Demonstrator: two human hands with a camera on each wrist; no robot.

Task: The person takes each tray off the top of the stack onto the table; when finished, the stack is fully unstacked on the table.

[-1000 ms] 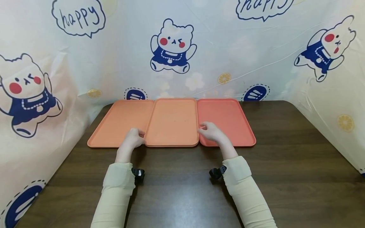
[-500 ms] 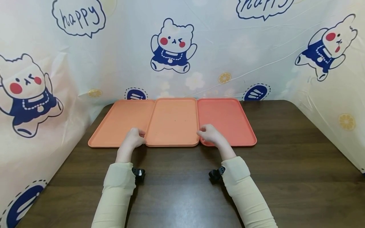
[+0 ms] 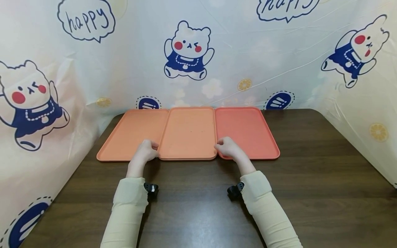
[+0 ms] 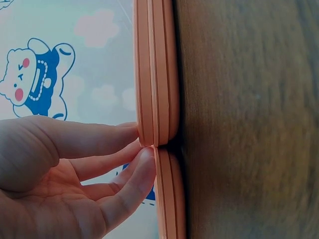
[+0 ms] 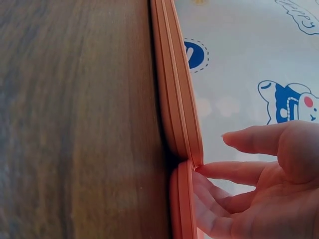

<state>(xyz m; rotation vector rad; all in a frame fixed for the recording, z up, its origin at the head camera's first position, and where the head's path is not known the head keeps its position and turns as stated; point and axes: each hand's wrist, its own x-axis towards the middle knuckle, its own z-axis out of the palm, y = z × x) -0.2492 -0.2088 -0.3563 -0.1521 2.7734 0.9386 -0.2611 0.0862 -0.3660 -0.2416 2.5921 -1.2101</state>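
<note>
Three trays lie side by side in the head view: an orange tray (image 3: 133, 134) at left, a lighter orange tray (image 3: 189, 132) in the middle, a coral-red tray (image 3: 245, 127) at right. The middle one shows two stacked rims in the left wrist view. My left hand (image 3: 145, 151) holds its near left corner, thumb (image 4: 94, 138) against the upper rim and fingertips at the seam. At the opposite seam, my right hand (image 3: 228, 147) touches the upper rim with its index finger (image 5: 232, 171). The right thumb (image 5: 254, 138) stands apart from the rim.
The trays rest at the back of a dark wooden table (image 3: 192, 199). Behind them hangs a light backdrop (image 3: 130, 62) with printed bears. A black wrist camera (image 3: 151, 189) sits on the left cuff, another wrist camera (image 3: 235, 190) on the right.
My right hand has moved slightly left and nearer, its fingertips now at the middle tray's right edge. The left hand stays at the left edge; the trays keep their places.
</note>
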